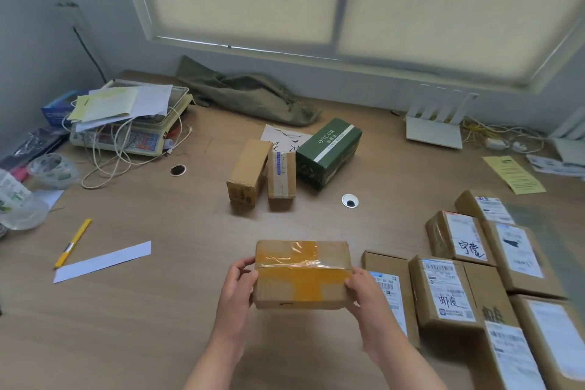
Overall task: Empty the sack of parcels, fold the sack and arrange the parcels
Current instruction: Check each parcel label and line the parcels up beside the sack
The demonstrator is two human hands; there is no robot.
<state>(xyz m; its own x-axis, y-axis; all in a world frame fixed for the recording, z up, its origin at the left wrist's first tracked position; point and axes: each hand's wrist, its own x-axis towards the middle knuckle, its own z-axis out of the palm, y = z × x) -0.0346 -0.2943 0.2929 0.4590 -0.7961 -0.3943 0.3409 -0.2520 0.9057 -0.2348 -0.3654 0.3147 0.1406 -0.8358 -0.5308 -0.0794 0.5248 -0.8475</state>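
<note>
I hold a brown cardboard parcel (302,275) with yellow tape above the wooden desk (158,310), near its front. My left hand (235,290) grips its left end and my right hand (367,291) grips its right end. The olive-green sack (247,93) lies crumpled and flat at the back of the desk under the window. Two small brown parcels (250,172) (281,176) and a green box (329,152) stand together mid-desk. Several labelled parcels (449,291) lie in rows at the right.
A scale (133,133) piled with papers and cables sits at the back left. A tape roll (52,169), a plastic bottle (15,199), a yellow pen (72,242) and a white paper strip (101,261) lie at the left. A white router (435,128) and a yellow note (512,174) are at the right.
</note>
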